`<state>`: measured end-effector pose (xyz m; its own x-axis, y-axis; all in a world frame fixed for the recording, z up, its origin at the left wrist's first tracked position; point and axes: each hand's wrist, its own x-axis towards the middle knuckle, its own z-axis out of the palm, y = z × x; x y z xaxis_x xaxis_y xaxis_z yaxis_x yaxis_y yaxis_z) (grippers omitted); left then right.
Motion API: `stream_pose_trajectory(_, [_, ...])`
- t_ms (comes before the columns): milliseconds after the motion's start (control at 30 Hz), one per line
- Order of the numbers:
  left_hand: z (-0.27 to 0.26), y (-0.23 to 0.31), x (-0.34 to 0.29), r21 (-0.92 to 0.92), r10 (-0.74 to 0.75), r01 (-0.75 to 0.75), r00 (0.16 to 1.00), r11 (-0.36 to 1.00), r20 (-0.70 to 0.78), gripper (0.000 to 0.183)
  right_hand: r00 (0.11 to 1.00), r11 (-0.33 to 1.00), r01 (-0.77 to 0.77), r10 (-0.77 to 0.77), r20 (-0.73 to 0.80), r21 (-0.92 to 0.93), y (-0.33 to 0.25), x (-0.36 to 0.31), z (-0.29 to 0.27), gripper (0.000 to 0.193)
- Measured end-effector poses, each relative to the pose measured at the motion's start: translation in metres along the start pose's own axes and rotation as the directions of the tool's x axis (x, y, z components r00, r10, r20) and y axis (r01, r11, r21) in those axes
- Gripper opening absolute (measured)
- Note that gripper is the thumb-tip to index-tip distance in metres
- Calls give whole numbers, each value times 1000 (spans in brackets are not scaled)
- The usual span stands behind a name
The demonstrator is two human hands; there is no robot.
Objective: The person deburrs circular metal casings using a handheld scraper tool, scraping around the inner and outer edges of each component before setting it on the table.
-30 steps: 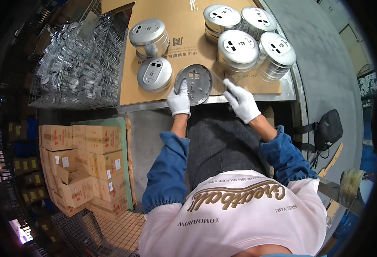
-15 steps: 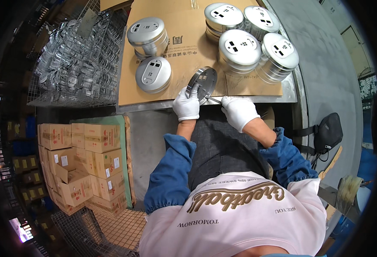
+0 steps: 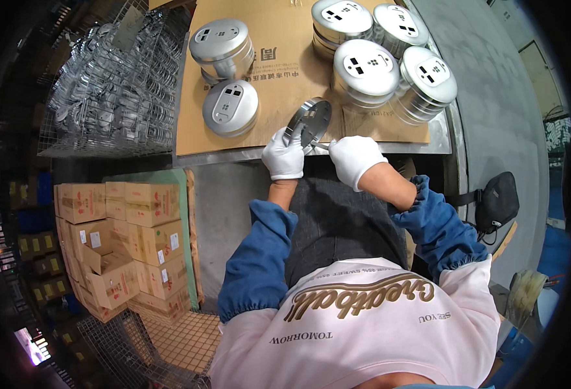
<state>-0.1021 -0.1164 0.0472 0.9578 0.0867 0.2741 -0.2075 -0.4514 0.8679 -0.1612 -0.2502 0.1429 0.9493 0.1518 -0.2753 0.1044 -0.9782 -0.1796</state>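
Above the near edge of the work table, my left hand (image 3: 283, 155), in a white glove, grips a round metal disc (image 3: 315, 120) by its lower left rim. The disc is tilted, with its hollow side and cut-outs showing. My right hand (image 3: 356, 159), also gloved, is closed around a thin grey tool (image 3: 320, 146). The tool's tip meets the lower edge of the disc near my left fingers; its exact kind is hidden by the hand. Left of the disc, on the cardboard, is a short stack of similar silver discs (image 3: 231, 110).
Taller stacks of discs stand at the far left (image 3: 219, 40) and far right (image 3: 366, 68) of the cardboard sheet (image 3: 285, 65). A wire cage (image 3: 113, 97) full of metal parts stands left of the table. Cartons (image 3: 152, 204) are piled below it. A black bag (image 3: 498, 202) lies at right.
My right hand has shifted a little left and up toward the disc, so less of the tool shows. My left hand still holds the disc in nearly the same place.
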Motion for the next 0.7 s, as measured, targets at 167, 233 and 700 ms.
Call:
stream_pose_trajectory(167, [2, -2, 5, -132, -152, 155, 988, 979, 30, 26, 975, 998, 49, -57, -214, -43, 1, -8, 37, 17])
stream_pose_trajectory(233, [1, 0, 6, -105, -140, 139, 990, 985, -4, 28, 982, 999, -13, 6, -187, -37, -2, -14, 46, 21])
stream_pose_trajectory(700, [6, -22, 0, 2, -162, 163, 984, 987, -72, 31, 962, 994, -9, 38, -270, 106, 23, -16, 44, 14])
